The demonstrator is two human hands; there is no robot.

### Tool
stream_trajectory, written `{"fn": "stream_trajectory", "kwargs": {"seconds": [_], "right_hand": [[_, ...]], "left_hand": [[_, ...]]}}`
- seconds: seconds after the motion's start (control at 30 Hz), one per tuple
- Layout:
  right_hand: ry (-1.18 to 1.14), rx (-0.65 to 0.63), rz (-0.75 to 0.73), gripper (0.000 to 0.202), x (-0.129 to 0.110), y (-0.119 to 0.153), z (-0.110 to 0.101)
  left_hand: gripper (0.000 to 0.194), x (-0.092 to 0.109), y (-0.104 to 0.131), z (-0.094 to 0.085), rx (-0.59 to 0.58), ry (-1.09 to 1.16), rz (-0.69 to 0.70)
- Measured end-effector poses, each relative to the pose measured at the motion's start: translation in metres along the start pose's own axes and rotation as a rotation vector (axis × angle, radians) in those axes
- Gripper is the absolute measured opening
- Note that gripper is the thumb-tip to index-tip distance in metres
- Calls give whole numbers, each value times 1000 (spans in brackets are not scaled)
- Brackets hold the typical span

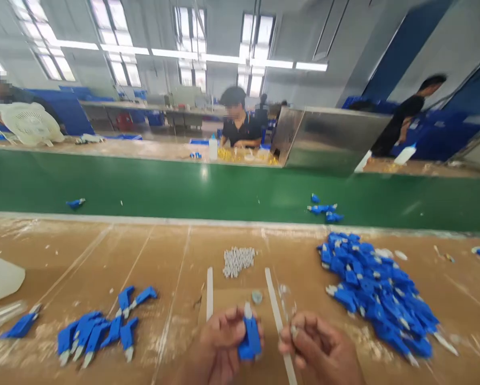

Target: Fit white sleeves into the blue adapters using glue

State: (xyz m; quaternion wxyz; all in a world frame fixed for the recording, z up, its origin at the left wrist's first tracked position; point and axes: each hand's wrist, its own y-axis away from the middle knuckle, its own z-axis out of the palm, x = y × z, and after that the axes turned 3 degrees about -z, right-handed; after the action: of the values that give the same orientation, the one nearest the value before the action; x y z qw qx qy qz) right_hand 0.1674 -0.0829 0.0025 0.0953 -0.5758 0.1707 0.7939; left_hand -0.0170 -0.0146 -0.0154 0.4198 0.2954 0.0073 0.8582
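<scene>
- Holding a blue piece [254, 338] in my curled left hand [228, 338], pale tip [248, 310] up, probably for steadiness.
- My right hand [320, 346], nearly closed, pinches a small greyish part [294, 331].

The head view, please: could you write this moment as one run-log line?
left hand: holds blue part | right hand: fingers pinched, contents unclear | ahead: grey pieces, heaped | right: blue pile

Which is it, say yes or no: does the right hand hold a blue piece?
No, the left hand holds a blue piece; the right hand shows none.
</scene>
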Motion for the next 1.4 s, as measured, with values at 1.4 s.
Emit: {"fn": "stream_trajectory", "kwargs": {"seconds": [1.4], "right_hand": [[-96,-301,154,30,1,-21,6]], "left_hand": [[36,12,-2,22,6,-577,144]]}}
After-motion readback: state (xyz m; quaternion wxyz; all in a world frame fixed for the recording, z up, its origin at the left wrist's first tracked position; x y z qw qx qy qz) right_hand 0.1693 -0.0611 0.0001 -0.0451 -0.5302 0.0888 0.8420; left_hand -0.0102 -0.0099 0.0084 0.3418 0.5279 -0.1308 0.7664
